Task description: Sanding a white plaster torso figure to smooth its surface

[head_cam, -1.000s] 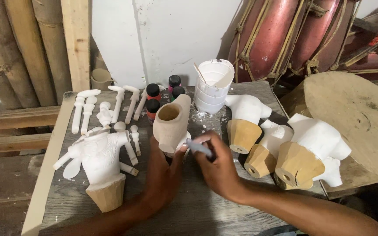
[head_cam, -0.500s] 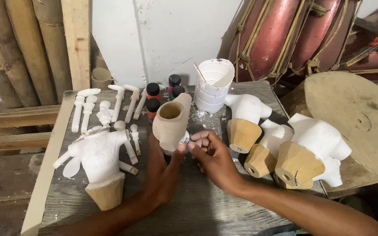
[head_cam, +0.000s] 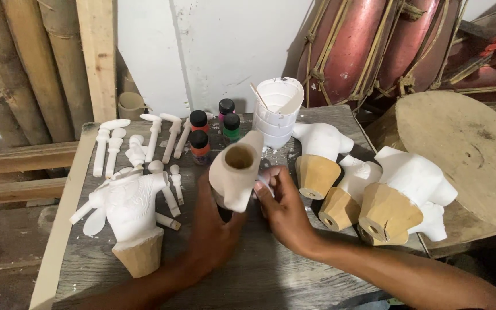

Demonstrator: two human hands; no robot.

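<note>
Planks of grey, weathered wood make up the worktable [head_cam: 294, 281], seen from the head camera looking down, with a pale wooden batten [head_cam: 64, 218] along its left edge. At its centre the left hand [head_cam: 216, 229] is wrapped around the lower part of an unpainted wooden figure [head_cam: 237, 172], tilted so its hollow end faces up; the right hand [head_cam: 282, 209] touches the figure's side, fingers pinched narrowly on something small and pale that I cannot make out. Left of the hands stands a white-primed carved animal figure [head_cam: 127, 206] on a bare wood base, with white pegs and limb pieces [head_cam: 139, 146] laid out behind it. Small paint bottles [head_cam: 208, 132] with black caps stand near a stack of white plastic cups [head_cam: 276, 112] holding a stick. To the right lie three more white-primed figures [head_cam: 368, 183] with bare wood bases. Behind the table is a whitewashed wall [head_cam: 225, 51], bamboo poles [head_cam: 24, 63] leaning at left, red drums [head_cam: 368, 46] laced with rope at right, and a round wooden disc [head_cam: 460, 143] beside the table.
</note>
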